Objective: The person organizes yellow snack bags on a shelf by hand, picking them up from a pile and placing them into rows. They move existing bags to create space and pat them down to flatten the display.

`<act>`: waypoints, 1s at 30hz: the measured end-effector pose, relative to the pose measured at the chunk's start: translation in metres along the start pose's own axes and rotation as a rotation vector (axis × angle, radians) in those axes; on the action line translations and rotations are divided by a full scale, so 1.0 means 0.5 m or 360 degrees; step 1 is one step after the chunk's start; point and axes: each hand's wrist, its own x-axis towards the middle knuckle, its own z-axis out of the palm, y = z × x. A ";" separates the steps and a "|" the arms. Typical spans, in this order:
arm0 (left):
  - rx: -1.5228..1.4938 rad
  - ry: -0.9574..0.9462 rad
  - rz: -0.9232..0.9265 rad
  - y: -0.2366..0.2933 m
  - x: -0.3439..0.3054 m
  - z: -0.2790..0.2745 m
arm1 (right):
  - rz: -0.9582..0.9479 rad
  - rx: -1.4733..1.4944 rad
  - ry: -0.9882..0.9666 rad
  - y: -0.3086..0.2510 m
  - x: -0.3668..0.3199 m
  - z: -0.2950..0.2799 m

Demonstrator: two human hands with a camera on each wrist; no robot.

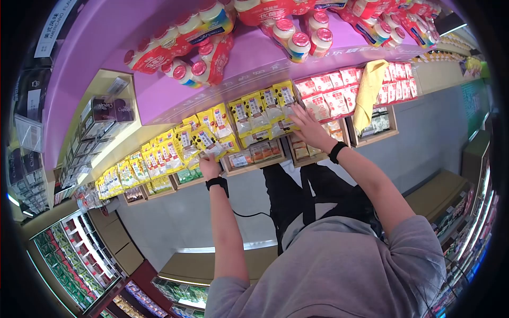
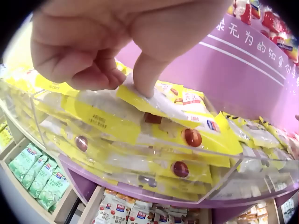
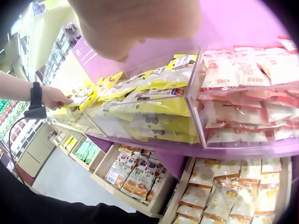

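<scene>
My left hand [image 1: 210, 167] pinches the edge of a yellow-and-clear snack bag [image 1: 207, 140] at the front of a clear bin. In the left wrist view, the thumb and fingers of that hand [image 2: 126, 42] grip the bag's upper edge [image 2: 154, 105], over stacked yellow bags with red fruit pictures. The right hand [image 1: 309, 127] is spread at the right end of the neighbouring bin of yellow bags [image 1: 257, 114]. In the right wrist view this hand [image 3: 140, 28] is above the yellow bags [image 3: 163, 77], its fingertips mostly out of sight.
Pink-and-white bags [image 1: 334, 100] fill the bin to the right, with a yellow cloth [image 1: 370, 95] draped over it. Bottle packs [image 1: 212, 24] stand on the purple shelf above. Wooden drawers [image 1: 254, 159] of small packets sit below the bins.
</scene>
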 end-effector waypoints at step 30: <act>-0.0506 -0.0019 0.0915 0.133 -0.133 0.110 | 0.0929 0.1448 0.0190 -0.051 0.050 0.144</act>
